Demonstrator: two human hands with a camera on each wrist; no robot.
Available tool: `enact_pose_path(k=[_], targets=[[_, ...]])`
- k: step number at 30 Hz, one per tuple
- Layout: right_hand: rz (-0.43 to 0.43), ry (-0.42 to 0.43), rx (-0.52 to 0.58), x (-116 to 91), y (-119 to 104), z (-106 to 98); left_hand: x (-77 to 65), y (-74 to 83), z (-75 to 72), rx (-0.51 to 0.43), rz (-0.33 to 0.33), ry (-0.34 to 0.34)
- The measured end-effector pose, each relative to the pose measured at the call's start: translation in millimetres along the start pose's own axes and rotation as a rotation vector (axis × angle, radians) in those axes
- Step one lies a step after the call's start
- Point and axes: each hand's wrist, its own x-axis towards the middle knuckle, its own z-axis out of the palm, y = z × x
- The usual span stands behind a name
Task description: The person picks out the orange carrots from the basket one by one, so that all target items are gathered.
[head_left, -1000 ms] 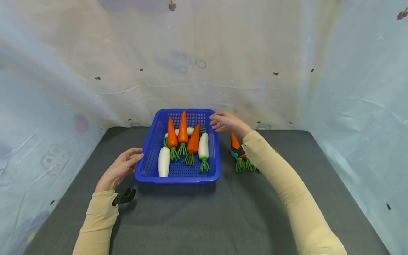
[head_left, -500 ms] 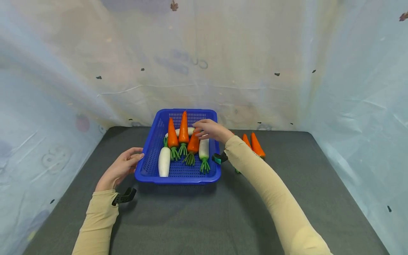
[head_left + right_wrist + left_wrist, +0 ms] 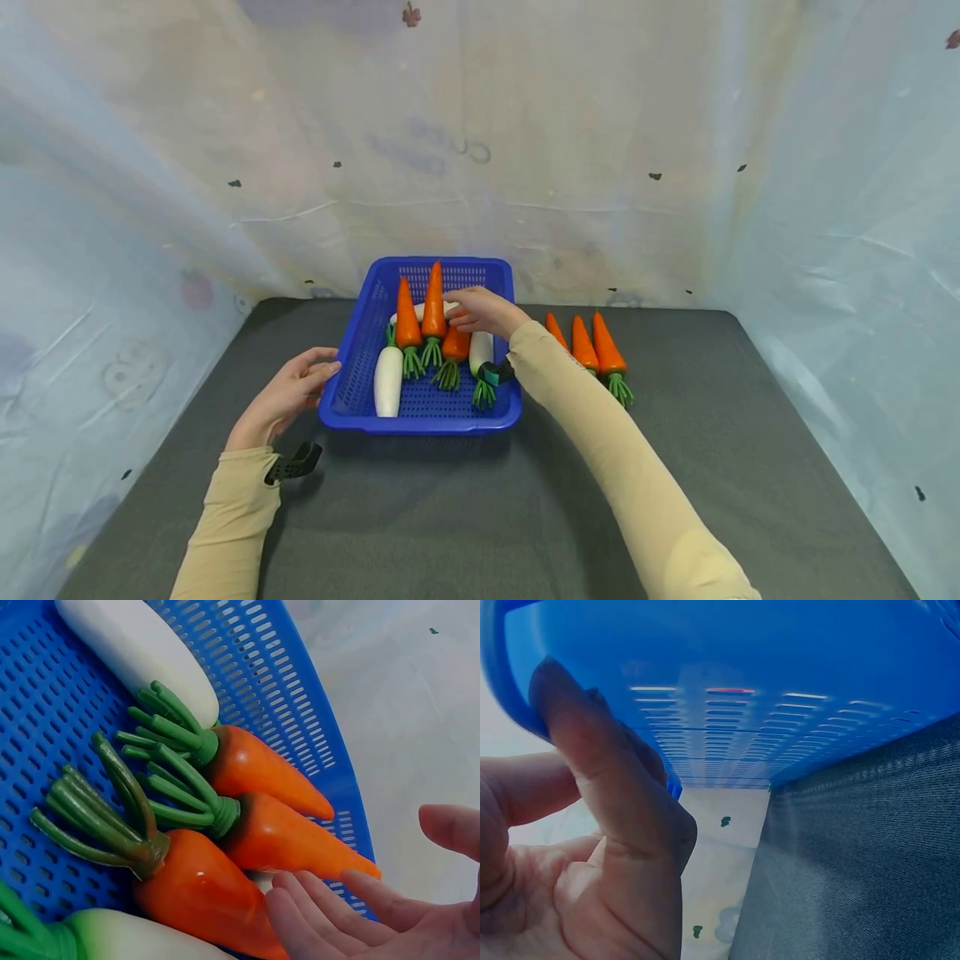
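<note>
A dark grey cloth-covered table (image 3: 420, 517) spreads in front of a person in beige sleeves. The left hand (image 3: 288, 392) has its thumb and fingers bent around the left edge of a blue plastic basket (image 3: 420, 425), probably to keep it from sliding. The basket sits at the middle of the table, and its raised, slotted walls keep the vegetables together. At its near left lies a white radish (image 3: 387, 382), leaves pointing away; to the right, a second radish (image 3: 480, 350) points its leaves nearer. Between and behind them, three carrots (image 3: 433, 308) lie side by side, leaves toward the person, seemingly propped across a third radish (image 3: 417, 312) at the back. The right hand (image 3: 487, 312) hovers over the rightmost of these, fingers loosely extended and spread from the thumb, holding nothing; whether the fingertips touch it, I cannot tell. Beyond the right forearm, three loose carrots (image 3: 609, 350) lie on the table, partly covered by the sleeve. A pale plastic sheet (image 3: 525, 108) hangs behind everything.
</note>
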Motion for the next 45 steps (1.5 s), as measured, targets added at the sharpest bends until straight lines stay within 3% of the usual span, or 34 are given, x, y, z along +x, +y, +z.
enact_pose_path(k=[8,26,45], targets=[[0.056,0.074,-0.014,10,2,10,-1.2,1.4,-0.5,-0.009,0.006,-0.014],[0.088,0.062,0.021,19,-2,20,1.2,2.1,-2.4,-0.015,-0.008,-0.024],[0.119,0.100,-0.083,21,-4,26,-0.4,3.1,-1.6,-0.001,-0.012,-0.020]])
